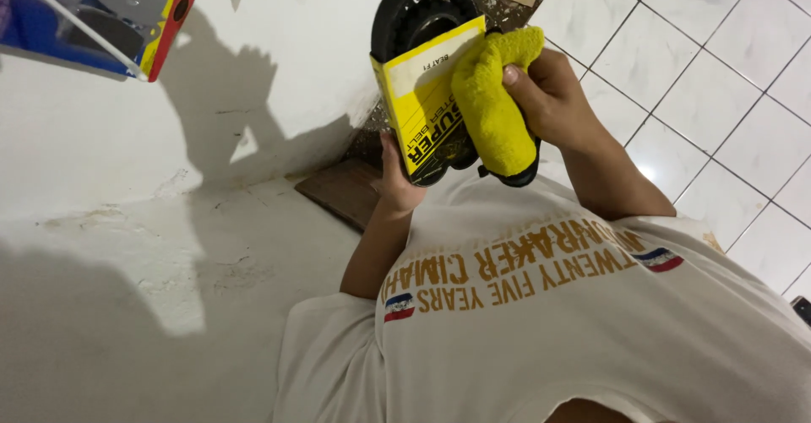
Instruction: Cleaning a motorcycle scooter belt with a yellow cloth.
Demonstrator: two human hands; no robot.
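I hold a black toothed rubber belt [414, 5] in a yellow cardboard sleeve [422, 102] up in front of my chest. My left hand [395, 182] grips the lower end of the sleeve from below. My right hand [553, 98] holds a fluffy yellow cloth [494, 111] and presses it against the right side of the sleeve and belt. The cloth hides the belt's lower right part. My white T-shirt fills the bottom of the view.
A white wall [127, 246] runs along the left, with a blue, yellow and red packaged item [93, 18] hanging at the upper left. A brown board [342, 191] lies at the wall's foot. White floor tiles [718, 77] spread to the right.
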